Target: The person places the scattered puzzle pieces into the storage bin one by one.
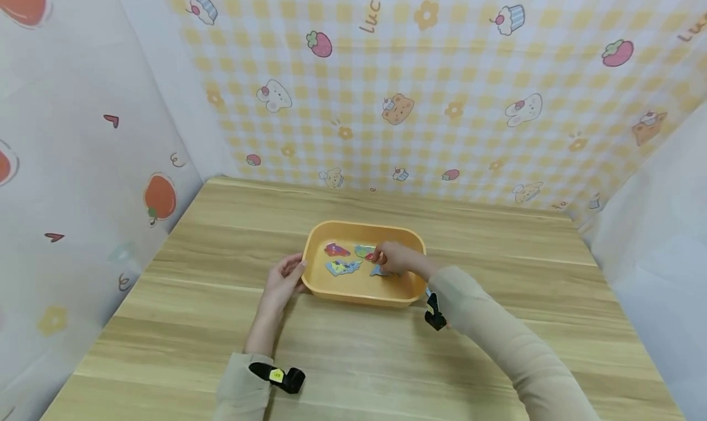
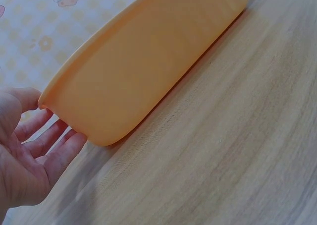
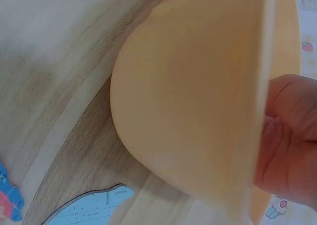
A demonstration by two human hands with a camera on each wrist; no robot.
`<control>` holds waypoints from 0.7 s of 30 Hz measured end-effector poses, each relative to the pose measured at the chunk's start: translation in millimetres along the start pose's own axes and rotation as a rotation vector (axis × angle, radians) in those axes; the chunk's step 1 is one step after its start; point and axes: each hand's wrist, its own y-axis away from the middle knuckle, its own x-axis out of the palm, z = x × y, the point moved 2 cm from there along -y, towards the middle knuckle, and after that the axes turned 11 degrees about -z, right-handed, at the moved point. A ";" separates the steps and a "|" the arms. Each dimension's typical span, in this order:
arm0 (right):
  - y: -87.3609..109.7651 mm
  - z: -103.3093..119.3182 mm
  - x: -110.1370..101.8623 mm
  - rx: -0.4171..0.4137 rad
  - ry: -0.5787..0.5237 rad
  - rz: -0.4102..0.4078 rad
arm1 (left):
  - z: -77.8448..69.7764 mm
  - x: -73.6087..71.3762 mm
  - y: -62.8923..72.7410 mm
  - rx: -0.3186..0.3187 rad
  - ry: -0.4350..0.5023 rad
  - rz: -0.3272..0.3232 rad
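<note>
A shallow orange plastic tray point(image 1: 353, 297) sits on the wooden table, with several flat, irregular printed pieces lying inside. Among them are a red-purple piece point(image 1: 336, 250), a blue-and-yellow piece point(image 1: 341, 267) and a green-and-red piece point(image 1: 361, 251). At the tray's left end my left hand point(image 1: 282, 281) holds the wall, thumb at the rim and fingers against the outside in the left wrist view. My right hand point(image 1: 396, 258) reaches over the right rim, its fingertips down at the green-and-red piece; I cannot tell whether they pinch it. A blue piece point(image 1: 378, 270) is partly hidden beneath that hand.
In the right wrist view, a light-blue flat piece point(image 3: 89, 209) and a blue-and-pink piece point(image 3: 7, 200) lie on the table outside the tray. A yellow checked cloth point(image 1: 353, 132) hangs behind the table point(image 1: 353, 347), with printed white cloth point(image 1: 83, 163) on the left side.
</note>
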 end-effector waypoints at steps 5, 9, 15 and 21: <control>30.1 59.7 -33.6 0.127 -0.002 -0.014 | 2.0 3.7 1.9 0.004 0.009 0.003; 43.7 75.8 -45.8 0.115 0.026 -0.107 | 2.9 3.9 2.8 0.009 0.013 0.008; 51.8 76.8 -61.2 0.082 -0.017 -0.236 | 2.9 -0.9 2.3 0.005 0.012 -0.006; 64.1 60.9 -72.1 0.115 -0.148 -0.465 | 1.7 -2.2 0.8 0.007 0.005 0.007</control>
